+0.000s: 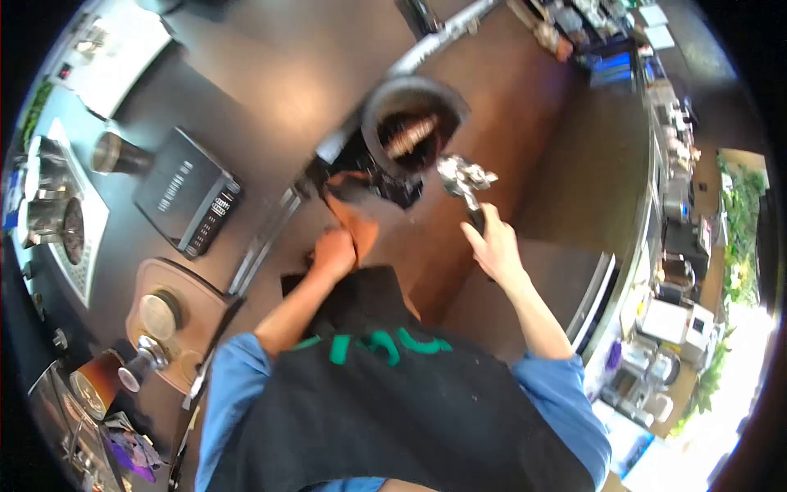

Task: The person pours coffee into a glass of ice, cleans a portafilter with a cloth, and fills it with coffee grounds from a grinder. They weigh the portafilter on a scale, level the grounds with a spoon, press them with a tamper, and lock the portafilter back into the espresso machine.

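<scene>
My right hand (497,244) is closed around the dark handle of a portafilter (466,177). The shiny metal head points away from me, just right of a round knock box (379,116). Across the inside of that box runs a pale, worn bar (411,138). My left hand (332,252) grips an orange-brown cloth (362,233), nearer to my apron. Beyond the cloth, dark crumpled plastic (400,190) hangs below the knock box rim.
Left on the counter are a black scale-like device (176,193) and a metal cup (115,153). A brown mat (193,303) bears a round tool (160,314) and a tamper (146,361). Metal pitchers (45,220) stand by a perforated tray (92,221). Another counter with equipment (676,209) lies right.
</scene>
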Tool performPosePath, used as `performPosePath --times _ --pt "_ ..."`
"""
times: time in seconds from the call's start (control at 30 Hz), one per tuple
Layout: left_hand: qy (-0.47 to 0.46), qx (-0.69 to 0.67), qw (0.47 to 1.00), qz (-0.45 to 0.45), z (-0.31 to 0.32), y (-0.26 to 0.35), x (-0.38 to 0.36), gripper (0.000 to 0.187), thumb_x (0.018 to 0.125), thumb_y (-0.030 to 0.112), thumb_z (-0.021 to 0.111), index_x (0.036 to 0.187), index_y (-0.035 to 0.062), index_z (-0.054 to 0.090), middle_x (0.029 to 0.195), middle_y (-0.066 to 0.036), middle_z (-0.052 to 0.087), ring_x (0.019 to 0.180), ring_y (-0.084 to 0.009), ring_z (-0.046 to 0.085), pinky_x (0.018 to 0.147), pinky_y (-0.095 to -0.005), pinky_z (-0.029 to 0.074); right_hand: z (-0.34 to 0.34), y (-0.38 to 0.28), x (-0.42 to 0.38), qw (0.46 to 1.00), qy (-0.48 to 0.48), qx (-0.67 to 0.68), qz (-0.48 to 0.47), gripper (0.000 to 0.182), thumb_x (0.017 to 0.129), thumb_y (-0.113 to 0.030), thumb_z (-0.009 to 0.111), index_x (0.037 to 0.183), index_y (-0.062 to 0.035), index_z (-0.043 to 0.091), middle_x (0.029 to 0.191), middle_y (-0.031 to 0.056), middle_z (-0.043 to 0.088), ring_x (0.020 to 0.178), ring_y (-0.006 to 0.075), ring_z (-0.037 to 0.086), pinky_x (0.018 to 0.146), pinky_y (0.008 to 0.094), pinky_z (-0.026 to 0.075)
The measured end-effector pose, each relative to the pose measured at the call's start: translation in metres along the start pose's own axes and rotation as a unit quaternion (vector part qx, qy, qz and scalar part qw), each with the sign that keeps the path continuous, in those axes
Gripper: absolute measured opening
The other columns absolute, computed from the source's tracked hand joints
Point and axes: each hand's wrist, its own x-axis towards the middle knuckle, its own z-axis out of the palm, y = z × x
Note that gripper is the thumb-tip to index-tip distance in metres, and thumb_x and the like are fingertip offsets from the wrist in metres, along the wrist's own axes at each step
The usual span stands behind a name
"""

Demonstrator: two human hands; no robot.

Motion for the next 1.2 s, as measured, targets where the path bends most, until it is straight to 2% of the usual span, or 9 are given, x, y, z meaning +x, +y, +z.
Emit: performPosePath --times 0.07,0.2,0.4,0.67,0.8,0.9,0.93,1.0,1.2 --pt "-0.077 0.069 0.994 0.038 0.016 -0.021 -0.011 0.022 0.080 0.017 0.049 0.091 0.0029 0.063 0.092 -0.020 0.061 0.089 -0.0370 0.060 0.072 -0.0483 0.047 -0.015 -0.007 0.015 0.966 0.174 -0.150 -0.121 0.039 0.085 -0.022 0.061 0.115 -0.0054 0.042 0.082 0.0185 0.061 0.062 0.0344 0.062 0.054 0.0402 0.050" --pt "-0.008 0.084 0.993 0.084 0.021 -0.019 -0.032 0.062 0.079 0.018 0.062 0.135 0.0144 0.036 0.129 -0.020 0.045 0.109 -0.0367 0.050 0.086 -0.0470 0.042 -0.058 -0.021 0.071 0.989 0.016 -0.106 -0.106 0.041 0.086 -0.018 0.059 0.119 -0.0052 0.040 0.078 0.0217 0.059 0.073 0.0400 0.060 0.064 0.0463 0.048" --pt "-0.220 -0.331 0.913 0.092 -0.095 0.021 -0.065 0.051 0.090 0.020 0.056 0.137 0.0077 0.039 0.119 -0.015 0.059 0.112 -0.0222 0.054 0.095 -0.0333 0.042 -0.041 -0.143 0.223 0.948 0.117 -0.114 -0.273 0.038 0.085 -0.020 0.060 0.113 -0.0034 0.042 0.080 0.0216 0.061 0.077 0.0403 0.061 0.066 0.0479 0.048" --pt "-0.001 -0.528 0.849 0.006 -0.238 0.055 -0.164 0.050 0.093 0.015 0.052 0.139 0.0053 0.035 0.128 -0.014 0.052 0.119 -0.0209 0.048 0.100 -0.0336 0.038 0.019 -0.164 0.347 0.936 0.137 -0.223 -0.234 0.040 0.087 -0.031 0.058 0.108 -0.0032 0.040 0.087 0.0202 0.060 0.073 0.0357 0.064 0.065 0.0441 0.052" --pt "0.134 -0.549 0.824 -0.031 -0.242 0.065 -0.177 0.052 0.088 0.008 0.057 0.136 0.0006 0.037 0.126 -0.017 0.053 0.118 -0.0245 0.050 0.101 -0.0366 0.038 -0.035 -0.201 0.343 0.897 0.087 -0.338 -0.271 0.039 0.087 -0.039 0.055 0.083 -0.0005 0.055 0.084 0.0186 0.060 0.080 0.0332 0.062 0.069 0.0415 0.051" --pt "0.190 -0.559 0.806 -0.036 -0.240 0.072 -0.175 0.050 0.087 0.006 0.058 0.133 -0.0014 0.040 0.123 -0.017 0.055 0.115 -0.0247 0.052 0.100 -0.0365 0.039 -0.058 -0.274 0.387 0.895 0.221 -0.058 -0.383 0.043 0.084 -0.042 0.059 0.085 0.0011 0.061 0.083 0.0150 0.064 0.081 0.0328 0.061 0.073 0.0403 0.048" --pt "0.194 -0.559 0.805 -0.038 -0.241 0.075 -0.172 0.050 0.087 0.006 0.058 0.133 -0.0014 0.040 0.123 -0.017 0.055 0.115 -0.0247 0.052 0.100 -0.0365 0.039 -0.057 -0.303 0.405 0.899 0.215 0.040 -0.380 0.048 0.077 -0.049 0.065 0.099 -0.0066 0.060 0.087 0.0170 0.062 0.088 0.0316 0.061 0.075 0.0398 0.048" --pt "0.223 -0.564 0.794 -0.051 -0.244 0.081 -0.166 0.049 0.086 0.005 0.058 0.131 -0.0024 0.042 0.120 -0.018 0.056 0.114 -0.0243 0.054 0.100 -0.0355 0.039 -0.033 -0.355 0.462 0.901 0.235 0.116 -0.345 0.062 0.070 -0.050 0.072 0.110 -0.0052 0.056 0.092 0.0176 0.063 0.093 0.0334 0.060 0.078 0.0401 0.048" --pt "0.326 -0.581 0.741 -0.092 -0.240 0.095 -0.168 0.045 0.085 0.001 0.055 0.129 -0.0032 0.045 0.118 -0.018 0.058 0.111 -0.0244 0.056 0.097 -0.0352 0.042 0.008 -0.421 0.513 0.902 0.263 0.211 -0.270 0.067 0.060 -0.043 0.079 0.102 0.0034 0.054 0.103 0.0232 0.061 0.097 0.0376 0.059 0.083 0.0436 0.047"
